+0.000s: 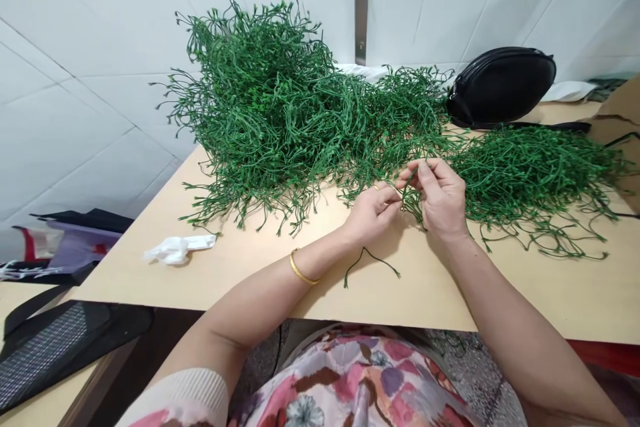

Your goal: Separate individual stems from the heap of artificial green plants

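My left hand [371, 213] and my right hand [440, 197] meet above the wooden table [260, 267], both pinched on thin green plastic plant stems [411, 195]. A gold bangle circles my left wrist. A big tangled heap of the same green stems [270, 107] rises at the back left. A flatter pile of green stems [530, 173] spreads to the right of my hands. One loose green sprig [371, 259] lies on the table under my left wrist.
A black oval bag [500, 85] stands at the back against the white tiled wall. A crumpled white wrapper [175, 249] lies near the table's left edge. Bags [65, 247] sit lower left, and cardboard [623, 113] stands at the right.
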The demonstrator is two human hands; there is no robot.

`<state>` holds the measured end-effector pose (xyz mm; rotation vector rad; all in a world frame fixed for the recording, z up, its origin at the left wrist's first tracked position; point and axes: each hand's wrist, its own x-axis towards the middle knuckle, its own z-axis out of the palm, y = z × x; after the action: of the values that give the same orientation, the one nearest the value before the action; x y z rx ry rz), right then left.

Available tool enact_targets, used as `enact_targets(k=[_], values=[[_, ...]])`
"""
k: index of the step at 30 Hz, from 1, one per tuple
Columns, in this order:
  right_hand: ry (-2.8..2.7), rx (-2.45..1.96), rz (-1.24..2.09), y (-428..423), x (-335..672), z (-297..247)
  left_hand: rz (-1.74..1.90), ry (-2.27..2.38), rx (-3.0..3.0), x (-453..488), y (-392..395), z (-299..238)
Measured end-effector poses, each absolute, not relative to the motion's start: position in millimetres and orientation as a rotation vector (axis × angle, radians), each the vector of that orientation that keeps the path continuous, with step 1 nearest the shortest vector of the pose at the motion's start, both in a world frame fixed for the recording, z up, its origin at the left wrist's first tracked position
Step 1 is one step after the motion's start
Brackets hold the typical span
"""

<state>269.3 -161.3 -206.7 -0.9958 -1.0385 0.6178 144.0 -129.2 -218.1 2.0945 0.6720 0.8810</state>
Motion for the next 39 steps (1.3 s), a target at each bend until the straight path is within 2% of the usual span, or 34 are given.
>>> enact_targets(k=[11,18,27,39], values=[[-1.064,-1.029,0.711,-163,268,-205,0.775,0.697,1.505,145,-128,-214],[-1.204,-1.184,0.737,-165,273,-207,0.881,0.719,1.404,137,-121,-205],[-1.291,-1.195,0.773,-167,286,-203,0.683,0.498,1.263,127,-105,-204],[-1.349,-1.168,0.955,-167,290,-202,0.770,0.602,1.254,126,-100,-201]])
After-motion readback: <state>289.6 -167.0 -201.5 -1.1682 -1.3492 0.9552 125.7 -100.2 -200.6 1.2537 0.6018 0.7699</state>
